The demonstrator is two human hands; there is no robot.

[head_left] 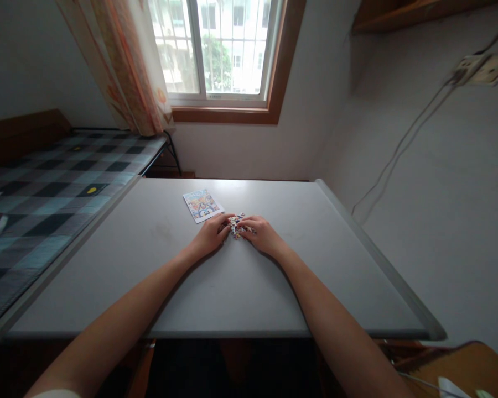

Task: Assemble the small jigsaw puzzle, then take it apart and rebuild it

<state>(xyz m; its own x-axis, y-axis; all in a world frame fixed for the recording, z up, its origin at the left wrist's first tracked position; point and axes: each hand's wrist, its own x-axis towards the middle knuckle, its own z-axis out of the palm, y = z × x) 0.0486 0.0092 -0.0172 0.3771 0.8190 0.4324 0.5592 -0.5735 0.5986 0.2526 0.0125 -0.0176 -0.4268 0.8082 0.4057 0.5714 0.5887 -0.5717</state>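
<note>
A small heap of colourful jigsaw pieces (235, 224) lies on the grey table (232, 287), between my two hands. My left hand (211, 234) rests on the table at the heap's left side, fingers curled against the pieces. On the right side my right hand (260, 233) does the same, its fingers bent over the pieces. Just beyond my left hand lies a printed picture card (202, 204), flat on the table.
A bed with a checked blue and black cover (45, 188) runs along the table's left edge. A window (219, 50) with a curtain (124, 66) is behind the table. The white wall on the right carries a socket and cables (477, 69). A wooden seat corner (460, 370) shows at bottom right.
</note>
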